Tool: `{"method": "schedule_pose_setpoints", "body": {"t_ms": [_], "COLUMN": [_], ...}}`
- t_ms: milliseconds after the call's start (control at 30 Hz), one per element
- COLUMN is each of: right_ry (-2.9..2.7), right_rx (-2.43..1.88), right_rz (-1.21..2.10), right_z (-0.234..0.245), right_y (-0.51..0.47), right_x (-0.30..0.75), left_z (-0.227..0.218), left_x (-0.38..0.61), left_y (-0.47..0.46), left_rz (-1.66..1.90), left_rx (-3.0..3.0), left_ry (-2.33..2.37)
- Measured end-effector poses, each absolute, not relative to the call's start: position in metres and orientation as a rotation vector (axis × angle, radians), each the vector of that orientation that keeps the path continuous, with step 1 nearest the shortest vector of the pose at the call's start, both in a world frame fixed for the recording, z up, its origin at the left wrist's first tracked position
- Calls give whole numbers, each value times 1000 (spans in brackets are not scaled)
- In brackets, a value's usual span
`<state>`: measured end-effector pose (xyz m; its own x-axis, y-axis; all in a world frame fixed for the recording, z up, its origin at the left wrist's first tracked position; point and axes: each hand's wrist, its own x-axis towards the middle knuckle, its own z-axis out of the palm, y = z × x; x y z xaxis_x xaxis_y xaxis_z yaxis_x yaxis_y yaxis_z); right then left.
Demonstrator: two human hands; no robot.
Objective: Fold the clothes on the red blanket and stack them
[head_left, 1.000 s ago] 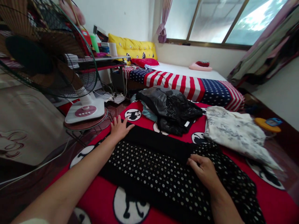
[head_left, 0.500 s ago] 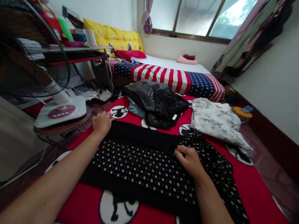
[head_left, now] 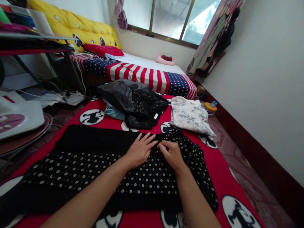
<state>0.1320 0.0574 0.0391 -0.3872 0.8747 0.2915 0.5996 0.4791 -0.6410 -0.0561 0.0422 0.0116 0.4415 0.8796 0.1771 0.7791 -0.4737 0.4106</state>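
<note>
Spreading left hand [head_left: 140, 150] flat, fingers apart, on black dotted garment [head_left: 147, 181], laid across lower centre of frame. Keeping right hand [head_left: 171, 155] just beside, fingers curled together at fabric — cannot tell whether clamped. Facing black shiny jacket [head_left: 140, 98] mid-frame, white floral garment [head_left: 190, 117] right of centre — both on red blanket [head_left: 224, 177].

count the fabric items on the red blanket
4: black dotted garment nearest, dark shiny garment beyond it, teal cloth beneath that, white floral garment at right; more may be hidden.
</note>
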Motion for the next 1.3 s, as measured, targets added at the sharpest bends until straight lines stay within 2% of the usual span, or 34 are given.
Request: {"method": "schedule_pose_setpoints", "body": {"t_ms": [133, 267, 333, 433, 567, 733, 900, 1067, 1233, 1300], "right_ry": [-1614, -1438, -1488, -1570, -1239, -744, -871, -1000, -2081, -2144], "right_rx": [-1242, -1574, -1833, -2036, -1771, -1432, -1358, -1083, -794, -815], "right_rz": [354, -11, -36, 96, 49, -87, -11, 55, 758, 866], "right_z": [52, 57, 53, 45, 46, 68, 110, 148, 149, 135], "right_y": [63, 75, 79, 78, 65, 39, 20, -7, -28, -18], "right_x": [156, 199, 218, 234, 243, 261, 239, 145, 73, 72], "left_z": [3, 5, 6, 5, 4, 5, 9, 29, 49, 49], "left_x": [-55, -57, -56, -54, -57, -64, -72, -98, -160, -189], "left_y": [39, 39, 38, 38, 39, 41, 43, 35, 4, -12], "left_rz": [460, 482, 499, 518, 586, 813, 1247, 1547, 1814, 1896], "left_rx": [2519, 2542, 2540, 2524, 2473, 2247, 1793, 1160, 631, 497], "left_ry": [1487, 1519, 1525, 1521, 1486, 1410, 1340, 1191, 1048, 1176]}}
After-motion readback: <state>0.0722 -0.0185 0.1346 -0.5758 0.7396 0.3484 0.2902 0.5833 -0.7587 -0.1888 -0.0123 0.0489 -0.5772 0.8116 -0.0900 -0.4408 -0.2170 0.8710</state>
